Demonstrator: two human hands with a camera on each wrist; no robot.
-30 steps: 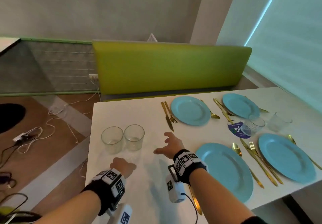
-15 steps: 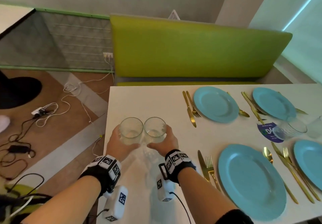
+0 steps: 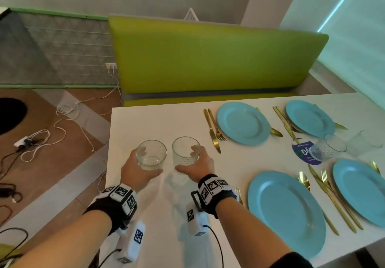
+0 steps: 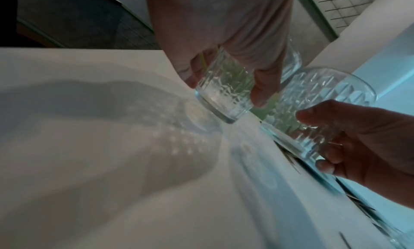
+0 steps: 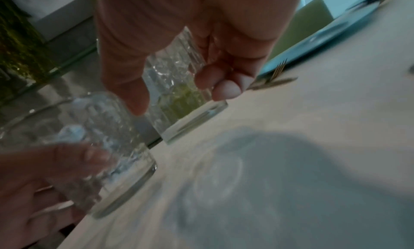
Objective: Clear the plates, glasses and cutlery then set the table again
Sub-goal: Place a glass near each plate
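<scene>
A: White tabletop [image 3: 145,122] in front of a green bench back [image 3: 208,59]; cables on the floor to the left. Hands first?

B: Left hand [image 3: 135,172] curled round the left tumbler [image 3: 151,154], thumb on the near side, fingers on the far side. Right hand [image 3: 200,165] gripping the right tumbler [image 3: 185,150] the same way. Wrist views show both bases clear of the table, each with a shadow below.

A: Gap between the two glasses?

B: Close, not touching, by the head view. Both upright, both look empty.

A: Doing this step well?

B: My judgement: keep them level and apart so the patterned glass doesn't clink, hold low on the wall, and pass above the gold cutlery on the way across.

A: Count?

B: Four blue plates: near [image 3: 286,213], far [image 3: 243,123], far right [image 3: 310,118], near right [image 3: 360,190]. Four tumblers: two held, two standing between the right-hand plates, one [image 3: 329,149] on a purple sticker [image 3: 301,153], one [image 3: 363,142] beside it. Gold cutlery [image 3: 214,130] flanks each plate; pieces overlap, so no firm count.
</scene>
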